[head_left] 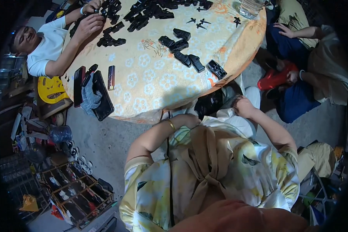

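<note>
My left hand [189,120], below a gold bracelet, rests at my lap by the table's near edge, its fingers mostly hidden. My right hand [243,106] is curled closed above my white-trousered knee; what it holds, if anything, cannot be made out. Between my hands, under the table edge, sits a dark bag-like thing [209,104]. Nearest to my right hand on the table lies a black plastic part with an open frame [216,69]. Several black plastic pieces [178,45] lie beyond it, with small black cross-shaped pieces [200,26] farther off.
A patterned cloth covers the round table [143,92]. Black parts [143,11] are heaped at the far side near a co-worker's hands [91,27]. A phone [103,96] with a grey cloth lies left. A water container [251,8] stands far right. Another person sits right, by a red stool [276,77].
</note>
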`<state>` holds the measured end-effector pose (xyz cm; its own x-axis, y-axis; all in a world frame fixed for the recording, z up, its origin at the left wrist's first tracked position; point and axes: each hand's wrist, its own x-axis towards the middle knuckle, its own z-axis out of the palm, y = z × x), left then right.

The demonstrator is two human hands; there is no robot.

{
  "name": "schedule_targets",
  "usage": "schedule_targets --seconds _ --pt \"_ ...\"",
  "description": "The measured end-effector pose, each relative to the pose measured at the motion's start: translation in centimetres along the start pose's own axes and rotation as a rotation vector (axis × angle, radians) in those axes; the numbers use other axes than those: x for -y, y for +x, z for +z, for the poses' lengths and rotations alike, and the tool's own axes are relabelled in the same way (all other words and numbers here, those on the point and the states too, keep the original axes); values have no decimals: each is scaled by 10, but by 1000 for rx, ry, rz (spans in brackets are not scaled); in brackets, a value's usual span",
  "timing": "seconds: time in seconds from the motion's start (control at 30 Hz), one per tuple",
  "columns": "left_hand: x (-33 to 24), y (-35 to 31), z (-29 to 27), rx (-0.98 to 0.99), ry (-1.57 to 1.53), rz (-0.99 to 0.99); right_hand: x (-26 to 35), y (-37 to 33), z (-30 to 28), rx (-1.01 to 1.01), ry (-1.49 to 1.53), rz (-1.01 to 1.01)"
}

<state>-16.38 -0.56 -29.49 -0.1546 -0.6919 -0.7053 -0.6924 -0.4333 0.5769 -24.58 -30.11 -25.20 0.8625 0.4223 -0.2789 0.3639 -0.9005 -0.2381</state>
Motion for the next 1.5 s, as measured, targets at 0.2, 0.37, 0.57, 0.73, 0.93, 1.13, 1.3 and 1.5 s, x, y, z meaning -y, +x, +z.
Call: schedule_targets --seconds 0.2,0.37,0.57,0.73,0.93,1.13,1.3,1.5 --pt "-13 -40 -5 -155 56 -83 2 -2 -5 -3 152 121" --pt "14 -35 7 -342 -11 -21 10 -1 0 17 247 153" --pt "3 -75 -15 -407 -23 -152 31 -10 -24 57 421 195" --pt "31 -78 3 -138 980 114 27 -32 -43 -20 404 -2" --pt "-14 -87 -17 -282 347 -77 39 -9 -92 524 219 15" --pt "-34 -94 -6 -388 -12 -88 71 6 -214 -608 693 -215" --pt "-136 -168 -111 -638 -90 353 69 71 -249 -879 340 -370" --pt "-105 -217 -181 -1664 -131 -77 86 156 -257 -637 202 -225"
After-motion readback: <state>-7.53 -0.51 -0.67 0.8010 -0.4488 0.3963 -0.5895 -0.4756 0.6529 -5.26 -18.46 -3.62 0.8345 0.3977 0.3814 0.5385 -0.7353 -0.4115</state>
